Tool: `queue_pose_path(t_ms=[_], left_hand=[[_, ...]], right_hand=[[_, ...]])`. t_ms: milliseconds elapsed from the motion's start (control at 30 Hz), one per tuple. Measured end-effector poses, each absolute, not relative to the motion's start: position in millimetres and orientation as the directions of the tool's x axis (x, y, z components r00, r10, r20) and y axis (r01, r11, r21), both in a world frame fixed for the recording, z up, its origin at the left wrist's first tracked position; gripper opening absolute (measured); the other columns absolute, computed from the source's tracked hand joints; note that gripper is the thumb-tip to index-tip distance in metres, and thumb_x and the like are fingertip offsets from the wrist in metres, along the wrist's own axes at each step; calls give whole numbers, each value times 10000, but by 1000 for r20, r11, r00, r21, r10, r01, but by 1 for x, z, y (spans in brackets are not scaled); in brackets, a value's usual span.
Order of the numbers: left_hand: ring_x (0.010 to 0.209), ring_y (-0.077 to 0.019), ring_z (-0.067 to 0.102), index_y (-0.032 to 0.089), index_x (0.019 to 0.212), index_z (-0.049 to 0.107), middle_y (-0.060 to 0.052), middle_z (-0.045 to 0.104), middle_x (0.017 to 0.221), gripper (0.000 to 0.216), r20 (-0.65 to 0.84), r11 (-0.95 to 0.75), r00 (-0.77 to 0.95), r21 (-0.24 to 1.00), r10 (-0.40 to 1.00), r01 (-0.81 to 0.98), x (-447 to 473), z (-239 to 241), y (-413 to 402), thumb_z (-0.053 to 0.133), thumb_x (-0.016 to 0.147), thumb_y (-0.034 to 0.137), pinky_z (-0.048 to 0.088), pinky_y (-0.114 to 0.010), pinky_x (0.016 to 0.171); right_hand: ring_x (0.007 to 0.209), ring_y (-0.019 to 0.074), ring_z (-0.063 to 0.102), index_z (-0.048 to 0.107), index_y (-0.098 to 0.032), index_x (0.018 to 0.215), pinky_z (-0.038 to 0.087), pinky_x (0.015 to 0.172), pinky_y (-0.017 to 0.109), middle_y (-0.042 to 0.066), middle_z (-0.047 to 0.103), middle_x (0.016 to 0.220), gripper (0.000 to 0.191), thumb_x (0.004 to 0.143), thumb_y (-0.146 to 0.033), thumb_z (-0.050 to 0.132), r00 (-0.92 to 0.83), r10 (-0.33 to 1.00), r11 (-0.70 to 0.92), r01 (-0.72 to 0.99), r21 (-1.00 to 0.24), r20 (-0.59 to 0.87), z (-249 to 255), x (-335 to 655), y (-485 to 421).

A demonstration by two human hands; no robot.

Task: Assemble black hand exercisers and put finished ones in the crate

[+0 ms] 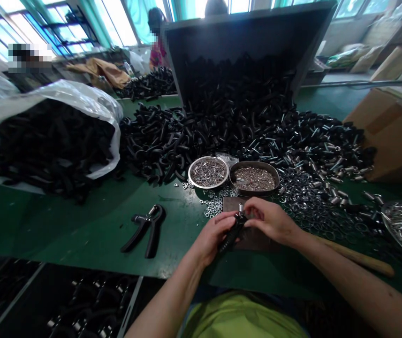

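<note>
My left hand (212, 238) is closed around a black plastic hand-grip handle (229, 237), which tilts up and away from me. A shiny coil spring (240, 208) stands at the handle's upper end. From the right, my right hand (271, 219) closes its thumb and forefinger on that same end, beside the spring; its fingertips are partly hidden. Under both hands lies a brown plate (257, 240). Left of them, a hand grip (147, 230) with two black legs and a spring rests on the green table (91, 218).
Small metal parts fill a round bowl (190, 178) and an oval tin (254, 192). Washers (214, 206) are scattered nearby. Black handles (201, 129) pile up behind, below a tipped grey bin (250, 28). A wooden tool handle (362, 259) and a carton (394, 131) are at right.
</note>
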State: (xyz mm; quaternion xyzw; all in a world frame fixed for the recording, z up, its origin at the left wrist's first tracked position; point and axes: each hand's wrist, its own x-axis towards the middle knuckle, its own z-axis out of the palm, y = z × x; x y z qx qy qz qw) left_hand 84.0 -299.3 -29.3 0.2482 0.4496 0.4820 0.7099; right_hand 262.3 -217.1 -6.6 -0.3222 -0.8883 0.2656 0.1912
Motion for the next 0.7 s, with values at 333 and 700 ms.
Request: queue_pose_path(t_ms=[333, 700], left_hand=[[992, -261, 511, 176, 1203, 539, -77, 609, 1022, 640, 118, -235, 203, 525, 972, 818, 89, -34, -297, 732, 642, 417, 420, -402, 873], [978, -253, 511, 199, 1103, 545, -53, 604, 1024, 614, 80, -190, 173, 489, 982, 852, 85, -41, -303, 777, 587, 437, 449, -379, 823]], right_hand=[[664, 147, 510, 634, -202, 949, 277, 570, 297, 39, 638, 727, 246, 927, -194, 390, -948, 253, 957, 275, 92, 195, -22, 272, -200], [813, 216, 551, 591, -193, 988, 432, 687, 326, 65, 612, 889, 238, 837, -374, 553, -608, 786, 613, 790, -18, 111, -38, 376, -248]])
